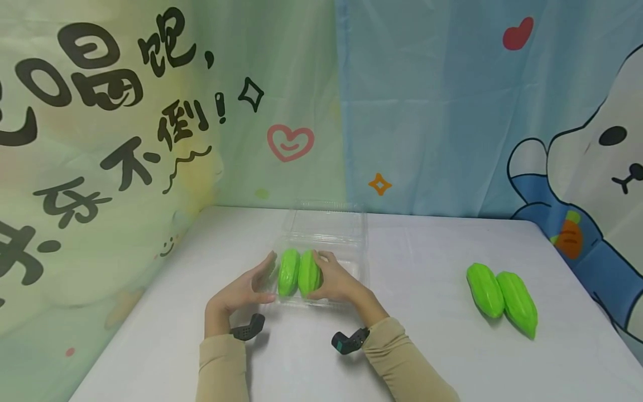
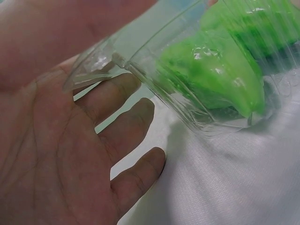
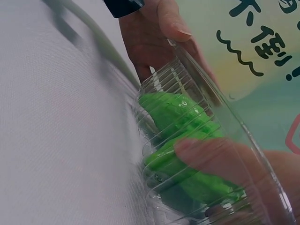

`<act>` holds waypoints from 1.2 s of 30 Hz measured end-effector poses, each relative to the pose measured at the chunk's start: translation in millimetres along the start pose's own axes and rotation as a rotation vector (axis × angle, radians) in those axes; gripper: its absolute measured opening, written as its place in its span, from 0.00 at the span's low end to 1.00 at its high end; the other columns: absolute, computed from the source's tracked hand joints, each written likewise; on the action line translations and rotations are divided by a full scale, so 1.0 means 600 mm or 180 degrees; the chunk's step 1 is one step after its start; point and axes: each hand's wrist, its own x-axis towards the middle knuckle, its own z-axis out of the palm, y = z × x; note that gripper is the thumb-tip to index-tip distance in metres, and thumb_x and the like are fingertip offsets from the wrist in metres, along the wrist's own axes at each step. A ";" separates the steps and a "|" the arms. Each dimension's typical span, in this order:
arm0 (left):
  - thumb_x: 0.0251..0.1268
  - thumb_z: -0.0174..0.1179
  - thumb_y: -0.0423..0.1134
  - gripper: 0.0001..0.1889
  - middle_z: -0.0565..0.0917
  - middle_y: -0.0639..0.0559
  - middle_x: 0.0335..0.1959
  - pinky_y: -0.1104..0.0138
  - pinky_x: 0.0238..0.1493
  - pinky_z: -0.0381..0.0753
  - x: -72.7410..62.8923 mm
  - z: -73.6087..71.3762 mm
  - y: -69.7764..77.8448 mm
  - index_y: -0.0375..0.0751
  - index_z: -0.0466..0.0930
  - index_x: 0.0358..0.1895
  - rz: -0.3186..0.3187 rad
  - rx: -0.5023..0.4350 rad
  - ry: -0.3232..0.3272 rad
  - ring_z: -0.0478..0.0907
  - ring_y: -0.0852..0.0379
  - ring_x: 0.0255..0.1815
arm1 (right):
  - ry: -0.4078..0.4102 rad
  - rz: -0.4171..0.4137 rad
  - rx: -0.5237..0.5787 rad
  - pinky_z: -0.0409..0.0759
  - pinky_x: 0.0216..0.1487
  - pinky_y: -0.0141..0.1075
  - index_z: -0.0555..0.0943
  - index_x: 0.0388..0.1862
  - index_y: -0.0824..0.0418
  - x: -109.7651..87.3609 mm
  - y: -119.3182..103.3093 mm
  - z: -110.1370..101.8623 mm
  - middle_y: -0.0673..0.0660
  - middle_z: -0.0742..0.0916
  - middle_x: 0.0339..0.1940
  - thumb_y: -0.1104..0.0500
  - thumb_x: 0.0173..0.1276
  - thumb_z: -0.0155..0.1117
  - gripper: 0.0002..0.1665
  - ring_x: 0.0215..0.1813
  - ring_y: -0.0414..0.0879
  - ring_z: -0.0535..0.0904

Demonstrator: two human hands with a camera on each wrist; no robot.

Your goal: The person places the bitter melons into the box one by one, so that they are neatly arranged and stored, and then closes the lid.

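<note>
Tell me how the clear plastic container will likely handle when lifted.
The clear container looks thin-walled and see-through, so probably light and flexible. Its open lid at the far side may flop. The two glossy green pieces inside might slide if tilted.

"Any writing?"
"On the yellow-green cloth (image 1: 226,145), in black Chinese — 吧 (image 1: 174,40) with a comma (image 1: 209,59), 不 (image 1: 127,167), 倒 (image 1: 182,125) with an exclamation mark (image 1: 220,105)."
"And its other characters (image 1: 102,89)?"
"Stylised or cut off — I can't read them surely."
</note>
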 end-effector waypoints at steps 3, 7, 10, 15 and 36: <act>0.50 0.72 0.42 0.57 0.42 0.53 0.79 0.57 0.77 0.49 0.000 0.000 0.000 0.48 0.38 0.77 0.0001 -0.0014 -0.0003 0.41 0.52 0.79 | 0.0017 -0.0022 0.0007 0.65 0.71 0.51 0.50 0.77 0.60 0.000 0.000 0.000 0.64 0.57 0.76 0.52 0.44 0.79 0.66 0.72 0.59 0.63; 0.50 0.72 0.41 0.57 0.42 0.53 0.79 0.59 0.76 0.49 0.001 0.000 0.000 0.47 0.38 0.77 0.0020 -0.0039 -0.0011 0.41 0.53 0.79 | 0.0030 -0.0047 -0.0010 0.63 0.72 0.50 0.51 0.76 0.61 -0.001 0.000 -0.001 0.64 0.58 0.76 0.53 0.44 0.79 0.65 0.73 0.59 0.61; 0.50 0.71 0.41 0.57 0.42 0.53 0.79 0.59 0.76 0.49 0.001 0.000 -0.001 0.47 0.38 0.77 0.0030 -0.0059 -0.0020 0.41 0.53 0.79 | 0.0027 -0.0049 -0.0050 0.60 0.74 0.49 0.51 0.76 0.61 -0.002 0.000 -0.002 0.63 0.58 0.77 0.53 0.45 0.79 0.65 0.75 0.58 0.58; 0.50 0.71 0.40 0.56 0.41 0.53 0.79 0.58 0.76 0.49 0.002 0.000 -0.003 0.47 0.37 0.77 0.0029 -0.0086 -0.0037 0.41 0.52 0.79 | 0.0051 -0.0072 -0.0113 0.55 0.76 0.47 0.51 0.76 0.62 0.001 0.002 -0.002 0.63 0.58 0.77 0.52 0.44 0.80 0.65 0.77 0.56 0.54; 0.51 0.71 0.40 0.56 0.41 0.53 0.79 0.56 0.77 0.48 0.000 0.000 -0.002 0.50 0.38 0.77 -0.0016 -0.0129 -0.0054 0.40 0.52 0.79 | 0.0122 -0.0001 -0.0099 0.60 0.74 0.50 0.52 0.76 0.63 0.001 0.005 -0.001 0.63 0.62 0.75 0.47 0.41 0.80 0.68 0.74 0.58 0.61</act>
